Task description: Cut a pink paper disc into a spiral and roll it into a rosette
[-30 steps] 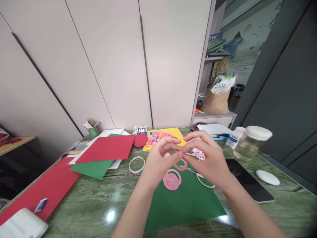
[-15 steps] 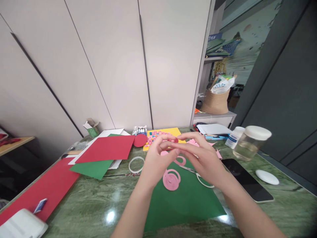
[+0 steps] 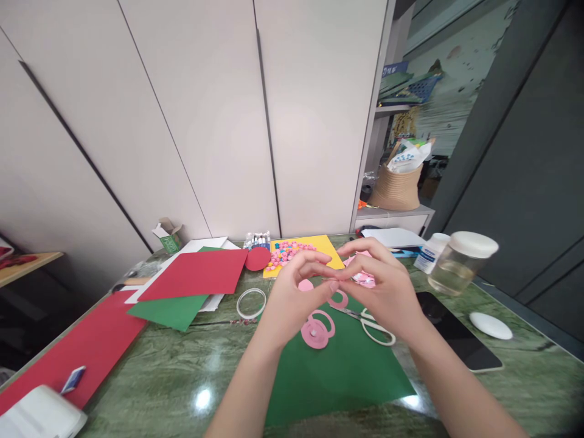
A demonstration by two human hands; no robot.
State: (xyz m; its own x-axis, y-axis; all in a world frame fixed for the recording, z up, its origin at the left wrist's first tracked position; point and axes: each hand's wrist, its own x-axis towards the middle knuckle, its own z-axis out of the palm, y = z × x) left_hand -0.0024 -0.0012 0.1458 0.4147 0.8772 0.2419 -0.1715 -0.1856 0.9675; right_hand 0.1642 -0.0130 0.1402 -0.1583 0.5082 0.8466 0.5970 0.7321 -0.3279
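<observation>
My left hand (image 3: 298,295) and my right hand (image 3: 381,286) meet fingertip to fingertip above a green sheet (image 3: 340,377). Both are closed in a pinch. Only a thin pale edge shows between the fingers, too little to name. Below them on the sheet lies a pink paper spiral (image 3: 316,334) with a small pale spot at its centre. More curled pink paper (image 3: 339,299) is partly covered by the hands. Under my right hand, scissors with white handles (image 3: 378,328) rest on the sheet.
Colourful beads (image 3: 285,252) lie on a yellow sheet (image 3: 325,244) behind the hands. To the left are a tape roll (image 3: 239,304), a red paper circle (image 3: 258,259) and red sheets (image 3: 194,274). At right stand a phone (image 3: 456,334) and a lidded jar (image 3: 458,271).
My fingertips have shifted slightly right and down, and the fingers have drawn closer together. More of the scissors' handles and of the beads shows. The spiral's centre now has a pale spot.
</observation>
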